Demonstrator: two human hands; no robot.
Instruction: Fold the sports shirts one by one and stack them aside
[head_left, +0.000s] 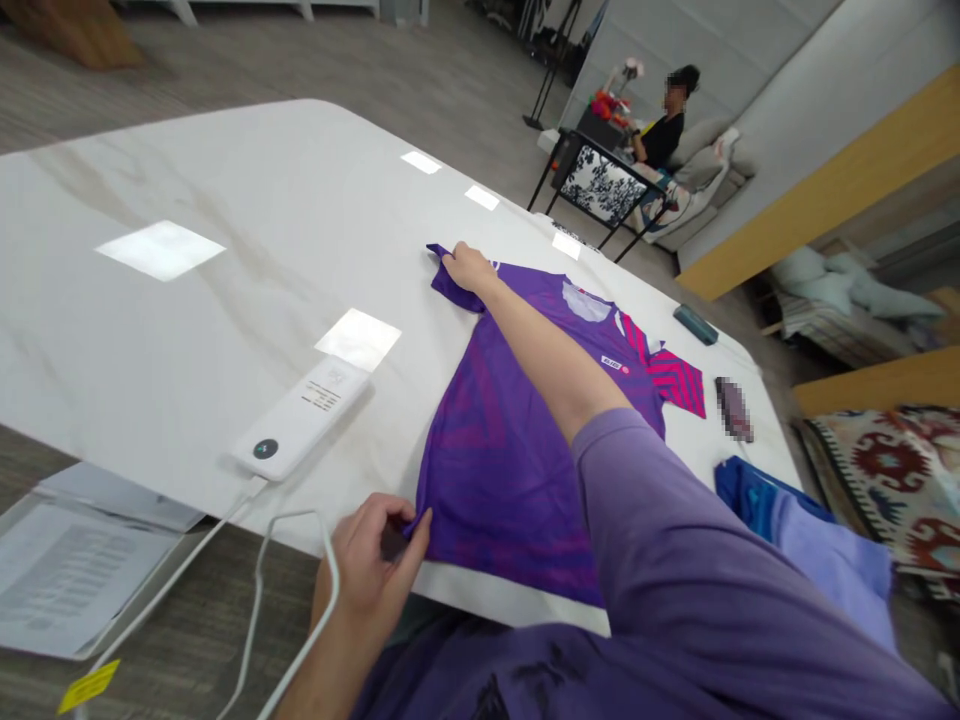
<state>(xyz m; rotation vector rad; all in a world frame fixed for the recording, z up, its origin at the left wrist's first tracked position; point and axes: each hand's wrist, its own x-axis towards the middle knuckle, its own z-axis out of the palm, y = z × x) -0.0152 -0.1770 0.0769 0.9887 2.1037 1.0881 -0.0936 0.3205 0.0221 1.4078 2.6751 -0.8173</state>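
Observation:
A purple sports jersey with pink striped shoulder panels lies flat on the white table. My left hand pinches the jersey's bottom corner at the table's near edge. My right hand reaches across the shirt and grips the far sleeve, with my forearm lying over the fabric.
A white power bank with a white cable sits left of the jersey. A blue garment, a dark phone and a teal case lie to the right. Papers rest lower left. A person sits on a sofa beyond the table.

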